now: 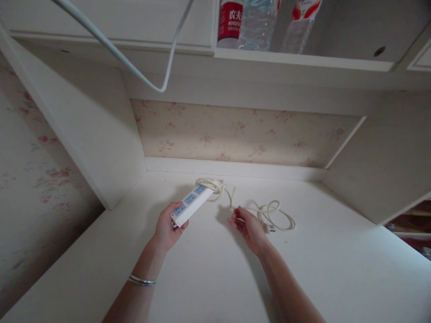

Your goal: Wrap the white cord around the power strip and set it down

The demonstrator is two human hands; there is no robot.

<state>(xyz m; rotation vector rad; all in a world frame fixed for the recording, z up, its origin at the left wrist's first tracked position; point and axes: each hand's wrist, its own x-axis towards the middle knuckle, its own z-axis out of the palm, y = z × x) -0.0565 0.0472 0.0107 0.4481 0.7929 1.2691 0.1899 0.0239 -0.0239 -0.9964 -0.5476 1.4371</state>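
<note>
My left hand [169, 226] is closed round the near end of a white power strip [195, 210] with blue socket panels. The strip is tilted, its far end pointing away and to the right. Several loops of its cream cord [214, 184] are wrapped about that far end. To the right, my right hand [248, 226] pinches the cord between thumb and fingers. From there the cord runs on to loose coils lying on the white surface, with the plug [269, 228] just beside my right hand.
The white desk top [215, 278] is bounded by a left side panel [101, 134], a right panel [380, 157] and a floral back wall [215, 130]. Above, a shelf holds several plastic bottles [257, 24]. A pale cable [134, 72] hangs at upper left.
</note>
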